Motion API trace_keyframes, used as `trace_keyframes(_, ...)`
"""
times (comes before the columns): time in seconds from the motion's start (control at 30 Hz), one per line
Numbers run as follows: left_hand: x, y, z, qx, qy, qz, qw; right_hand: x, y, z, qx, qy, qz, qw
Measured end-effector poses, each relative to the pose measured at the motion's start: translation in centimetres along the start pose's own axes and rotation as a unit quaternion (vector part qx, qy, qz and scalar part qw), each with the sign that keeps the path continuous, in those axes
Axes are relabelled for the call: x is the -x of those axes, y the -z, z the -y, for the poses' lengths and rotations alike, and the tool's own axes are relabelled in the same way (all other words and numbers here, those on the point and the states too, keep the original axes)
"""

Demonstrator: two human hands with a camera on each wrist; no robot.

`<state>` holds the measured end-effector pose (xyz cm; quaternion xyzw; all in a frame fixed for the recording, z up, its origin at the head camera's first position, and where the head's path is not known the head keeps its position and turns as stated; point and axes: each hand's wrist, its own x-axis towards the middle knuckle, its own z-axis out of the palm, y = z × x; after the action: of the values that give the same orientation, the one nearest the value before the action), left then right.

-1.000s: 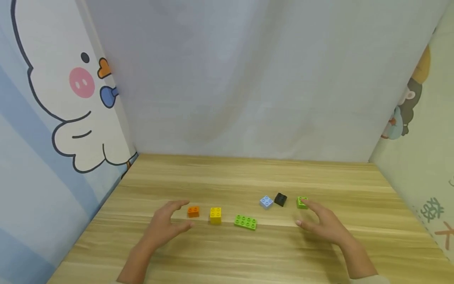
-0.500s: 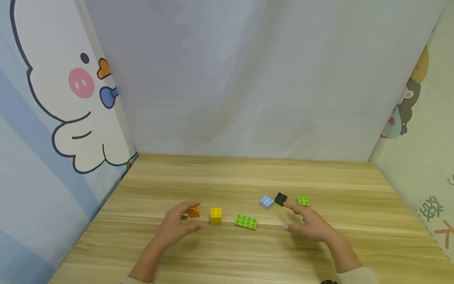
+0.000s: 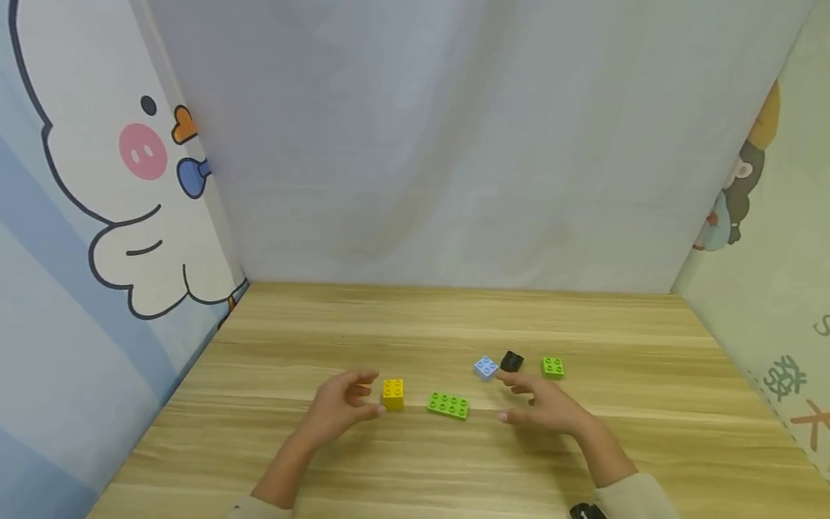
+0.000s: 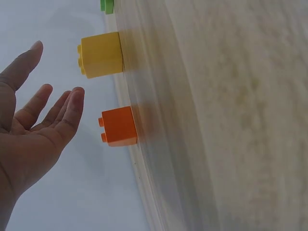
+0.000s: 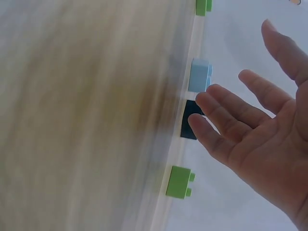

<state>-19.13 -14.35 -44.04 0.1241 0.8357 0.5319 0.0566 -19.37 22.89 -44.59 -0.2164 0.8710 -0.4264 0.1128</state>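
Note:
My left hand (image 3: 340, 407) hovers over the table with fingers spread and relaxed, holding nothing. Its fingertips are just left of a yellow building brick (image 3: 393, 394). In the head view it hides the orange brick, but the left wrist view shows that orange brick (image 4: 120, 126) on the wood, below the fingers. Likewise without anything in it, my right hand (image 3: 547, 406) is held above the table with thumb and fingers apart. Close by its fingertips lie a light blue brick (image 3: 485, 367) and a black brick (image 3: 511, 361). A long green brick (image 3: 448, 405) lies between the hands.
A small square green brick (image 3: 553, 367) sits beyond the right hand, to the right of the black one. The wooden table (image 3: 415, 476) meets a pale curtain (image 3: 441, 158) at the back. Printed cloth walls (image 3: 71, 274) stand at both sides. A dark object (image 3: 586, 511) shows by the right sleeve.
Both hands have moved inward: the left from beside the orange brick toward the yellow one, the right leftward from the small green brick past the black one. The bricks have stayed put.

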Motion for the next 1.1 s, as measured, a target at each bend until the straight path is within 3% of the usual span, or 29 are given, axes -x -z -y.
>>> trace_keyframes(0.2,-0.4,-0.8,-0.2,-0.004,0.011,0.017,0.9998,-1.1,-0.6,0.1,-0.015,0.018,0.013,1.0)
trace_keyframes(0.57,-1.4,-2.1,-0.1,-0.031,0.022,-0.01,0.9992,-2.8,-1.7,0.3,0.013,0.039,0.038,0.998)
trace_keyframes(0.87,-2.2,-2.5,0.1,-0.054,0.027,0.006,0.9981,-4.1,-3.2,-0.2,0.0,0.024,0.015,1.0)
trace_keyframes(1.1,-2.7,-2.6,0.7,-0.054,0.038,-0.003,0.9978,-4.2,-4.5,-0.4,-0.021,-0.028,-0.021,0.999)
